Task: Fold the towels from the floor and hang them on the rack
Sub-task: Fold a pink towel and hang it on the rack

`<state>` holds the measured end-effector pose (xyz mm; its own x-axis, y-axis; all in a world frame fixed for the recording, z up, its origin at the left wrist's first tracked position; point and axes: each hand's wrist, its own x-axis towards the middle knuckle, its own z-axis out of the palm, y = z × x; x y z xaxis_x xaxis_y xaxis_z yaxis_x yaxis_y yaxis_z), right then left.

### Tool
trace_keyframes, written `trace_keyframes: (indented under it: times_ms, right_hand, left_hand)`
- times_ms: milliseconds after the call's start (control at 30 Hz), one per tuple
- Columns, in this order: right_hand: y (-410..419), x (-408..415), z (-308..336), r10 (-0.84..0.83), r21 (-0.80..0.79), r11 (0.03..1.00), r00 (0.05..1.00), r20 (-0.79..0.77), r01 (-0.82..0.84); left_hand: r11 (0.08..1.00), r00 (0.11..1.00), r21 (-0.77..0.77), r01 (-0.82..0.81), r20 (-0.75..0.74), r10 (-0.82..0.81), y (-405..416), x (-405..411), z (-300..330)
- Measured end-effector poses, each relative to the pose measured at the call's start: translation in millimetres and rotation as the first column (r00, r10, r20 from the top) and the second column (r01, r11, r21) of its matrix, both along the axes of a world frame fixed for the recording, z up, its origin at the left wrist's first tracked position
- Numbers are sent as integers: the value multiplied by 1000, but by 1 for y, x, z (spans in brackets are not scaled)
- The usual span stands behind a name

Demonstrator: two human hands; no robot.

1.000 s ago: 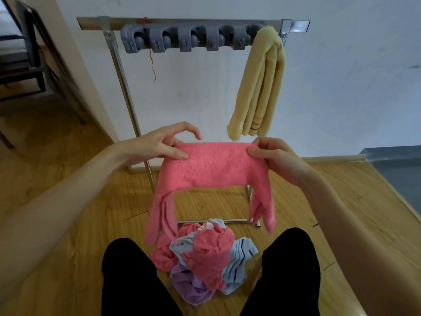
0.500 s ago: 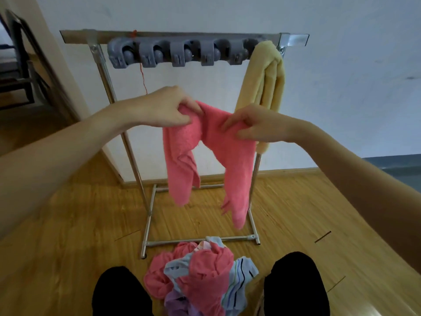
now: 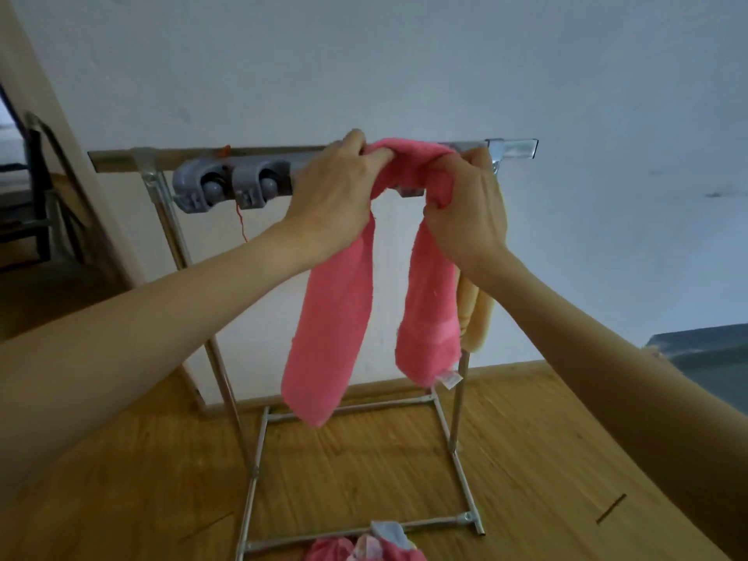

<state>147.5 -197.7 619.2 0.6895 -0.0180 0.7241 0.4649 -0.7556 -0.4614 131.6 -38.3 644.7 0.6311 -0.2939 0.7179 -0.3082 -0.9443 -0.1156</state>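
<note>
Since the earlier frame we've lifted the folded pink terry towel [image 3: 332,325] from chest height up to the metal rack's top bar [image 3: 259,152]. Left hand [image 3: 336,188] and right hand [image 3: 465,204] each pinch the fold's middle, bunched against the grey clip holders [image 3: 226,187], probably so a clip can catch it. Both ends hang free, uneven. Yellow towel [image 3: 477,317] already hangs just right of it. Remaining crumpled towels [image 3: 364,548] sit on the wooden floor [image 3: 121,479] by the base.
</note>
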Motion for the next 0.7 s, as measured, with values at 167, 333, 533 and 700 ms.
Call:
trace_keyframes:
  times_ms: [167,333,533,700]
  right_hand:
    - [2,22,-6,-110,5,994,989,98,110]
    - [8,47,-24,-134,26,991,975,178,132]
    - [8,56,-51,-178,58,984,962,206,170]
    - [-5,63,-66,-114,-23,992,964,239,123]
  left_hand:
    - [999,995,16,-47,86,45,-11,27,0]
    - [999,996,-30,-12,84,15,-32,46,-4]
    - [998,990,-33,56,134,-51,-44,63,-22]
    - [995,989,-30,93,115,-89,-39,74,-40]
